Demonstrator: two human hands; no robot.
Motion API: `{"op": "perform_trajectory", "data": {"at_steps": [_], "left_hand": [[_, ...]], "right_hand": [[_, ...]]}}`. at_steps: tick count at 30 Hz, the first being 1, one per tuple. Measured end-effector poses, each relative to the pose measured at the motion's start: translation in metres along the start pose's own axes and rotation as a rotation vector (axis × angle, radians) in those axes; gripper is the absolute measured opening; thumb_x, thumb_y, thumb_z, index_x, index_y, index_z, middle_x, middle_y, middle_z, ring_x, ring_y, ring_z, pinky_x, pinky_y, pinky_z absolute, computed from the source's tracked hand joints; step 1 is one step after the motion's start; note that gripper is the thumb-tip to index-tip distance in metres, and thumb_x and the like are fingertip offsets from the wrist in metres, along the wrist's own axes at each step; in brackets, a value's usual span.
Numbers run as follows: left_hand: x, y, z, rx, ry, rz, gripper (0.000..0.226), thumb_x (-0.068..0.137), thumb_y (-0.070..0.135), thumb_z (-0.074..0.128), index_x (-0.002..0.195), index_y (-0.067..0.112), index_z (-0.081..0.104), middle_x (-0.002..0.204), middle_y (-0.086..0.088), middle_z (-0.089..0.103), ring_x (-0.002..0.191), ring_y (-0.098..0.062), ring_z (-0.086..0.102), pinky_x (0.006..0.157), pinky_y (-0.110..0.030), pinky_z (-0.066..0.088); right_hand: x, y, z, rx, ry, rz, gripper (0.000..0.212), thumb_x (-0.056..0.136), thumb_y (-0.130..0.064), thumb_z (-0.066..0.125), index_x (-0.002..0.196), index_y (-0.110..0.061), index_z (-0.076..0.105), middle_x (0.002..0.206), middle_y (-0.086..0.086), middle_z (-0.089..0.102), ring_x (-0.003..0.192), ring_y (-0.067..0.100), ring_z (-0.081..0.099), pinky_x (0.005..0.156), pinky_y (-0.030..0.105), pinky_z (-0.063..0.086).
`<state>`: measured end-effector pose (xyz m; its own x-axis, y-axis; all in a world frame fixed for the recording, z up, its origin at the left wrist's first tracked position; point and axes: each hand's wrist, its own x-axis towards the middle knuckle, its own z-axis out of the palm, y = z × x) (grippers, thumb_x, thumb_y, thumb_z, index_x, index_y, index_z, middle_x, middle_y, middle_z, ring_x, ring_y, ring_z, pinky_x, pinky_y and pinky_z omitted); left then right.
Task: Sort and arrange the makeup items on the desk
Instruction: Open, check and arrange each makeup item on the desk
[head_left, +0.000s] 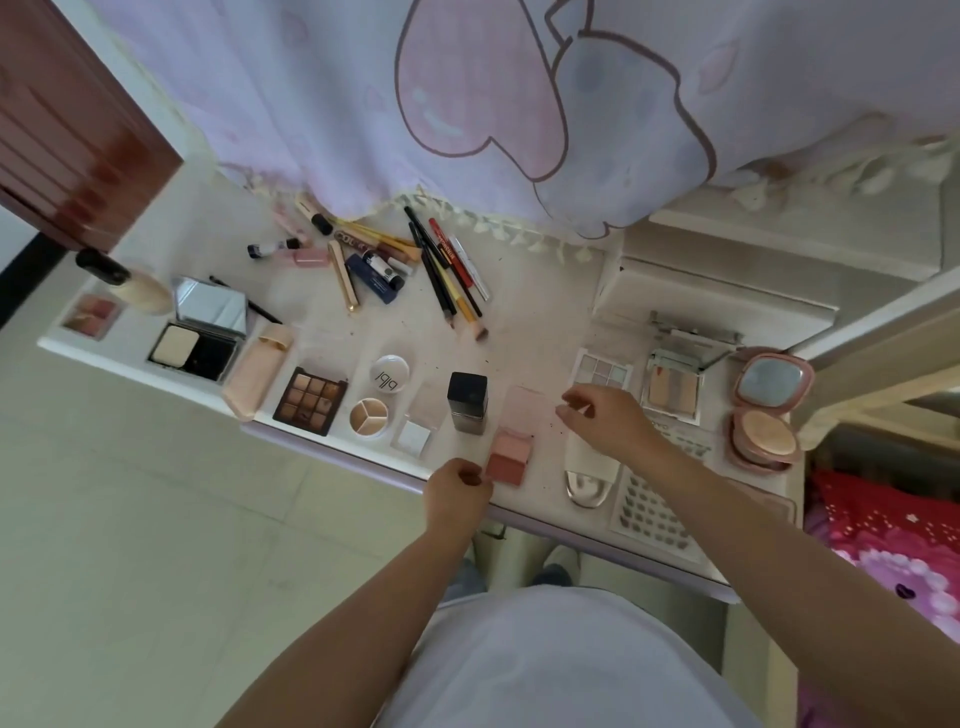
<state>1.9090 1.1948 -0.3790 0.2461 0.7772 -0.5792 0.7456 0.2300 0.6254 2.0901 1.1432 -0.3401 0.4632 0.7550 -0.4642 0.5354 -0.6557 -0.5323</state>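
A thin lilac fabric curtain printed with large pink cartoon shapes outlined in brown (467, 104) hangs over the far side of the worktop, its cream tasselled hem (498, 226) lying along the back edge. At upper left stands a dark reddish-brown wooden door (67, 135). The floor of pale beige tiles (130, 519) spreads below and to the left. On the right, a bright pink and red patterned bedspread with floral print (883, 540) shows beside cream-painted wooden furniture rails (878, 332). Grey shoes (550, 571) show on the floor beneath the worktop edge.
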Motion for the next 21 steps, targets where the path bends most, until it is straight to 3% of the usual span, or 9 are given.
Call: {"op": "perform_trajectory", "data": {"at_steps": [3,5,7,9,13,16,18,21], "left_hand": [[-0.007,-0.005,0.001,0.032,-0.027,0.064,0.023,0.084,0.012,0.06,0.106,0.006,0.061,0.089,-0.001,0.06,0.083,-0.014,0.053,0.074,-0.023,0.041],[-0.01,-0.005,0.002,0.091,-0.048,0.134,0.02,0.086,0.014,0.058,0.105,0.007,0.061,0.087,0.001,0.058,0.082,-0.013,0.052,0.073,-0.02,0.039],[-0.013,-0.002,0.004,0.142,-0.083,0.205,0.015,0.088,0.014,0.055,0.1,0.008,0.061,0.086,0.001,0.058,0.079,-0.013,0.051,0.069,-0.018,0.038],[-0.015,0.004,0.007,0.164,-0.12,0.261,0.01,0.088,0.013,0.054,0.094,0.009,0.06,0.085,-0.001,0.06,0.075,-0.013,0.051,0.062,-0.016,0.038],[-0.017,0.014,0.012,0.206,-0.181,0.306,0.019,0.09,0.015,0.053,0.106,0.009,0.061,0.102,-0.005,0.065,0.084,-0.013,0.053,0.075,-0.017,0.039],[-0.017,0.019,0.015,0.242,-0.199,0.324,0.022,0.091,0.015,0.052,0.111,0.01,0.06,0.11,-0.003,0.063,0.099,-0.017,0.057,0.081,-0.015,0.038],[-0.017,0.022,0.015,0.226,-0.201,0.318,0.021,0.091,0.014,0.051,0.11,0.01,0.06,0.11,-0.004,0.064,0.1,-0.018,0.058,0.085,-0.019,0.042],[-0.015,0.025,0.013,0.197,-0.187,0.316,0.02,0.09,0.012,0.051,0.107,0.008,0.061,0.106,-0.01,0.066,0.095,-0.02,0.059,0.085,-0.025,0.046]], "right_hand": [[-0.026,0.029,0.003,-0.266,-0.07,-0.079,0.054,0.082,-0.038,0.062,0.129,-0.013,0.051,0.136,0.005,0.047,0.125,0.023,0.041,0.103,0.029,0.031],[-0.042,0.044,0.013,-0.395,-0.07,-0.156,0.072,0.067,-0.045,0.072,0.128,-0.013,0.052,0.142,0.011,0.04,0.131,0.031,0.035,0.109,0.039,0.028],[-0.049,0.056,0.029,-0.52,-0.022,-0.247,0.084,0.04,-0.042,0.087,0.113,-0.009,0.063,0.129,0.022,0.052,0.117,0.042,0.051,0.092,0.05,0.046],[-0.048,0.06,0.041,-0.572,0.011,-0.251,0.086,0.026,-0.038,0.09,0.103,-0.012,0.062,0.115,0.023,0.062,0.101,0.041,0.062,0.073,0.047,0.056],[-0.043,0.055,0.049,-0.602,-0.003,-0.235,0.087,0.031,-0.034,0.087,0.106,-0.015,0.047,0.112,0.023,0.062,0.098,0.041,0.062,0.069,0.047,0.057],[-0.043,0.049,0.046,-0.615,0.031,-0.243,0.08,0.035,-0.036,0.081,0.104,-0.013,0.049,0.105,0.023,0.065,0.091,0.04,0.064,0.062,0.043,0.058],[-0.041,0.047,0.041,-0.586,0.111,-0.283,0.067,0.044,-0.036,0.077,0.101,-0.009,0.056,0.098,0.021,0.066,0.084,0.038,0.065,0.056,0.041,0.057],[-0.032,0.047,0.034,-0.489,0.303,-0.348,0.039,0.068,-0.033,0.053,0.094,-0.005,0.06,0.085,0.014,0.066,0.068,0.03,0.064,0.05,0.036,0.055]]}}
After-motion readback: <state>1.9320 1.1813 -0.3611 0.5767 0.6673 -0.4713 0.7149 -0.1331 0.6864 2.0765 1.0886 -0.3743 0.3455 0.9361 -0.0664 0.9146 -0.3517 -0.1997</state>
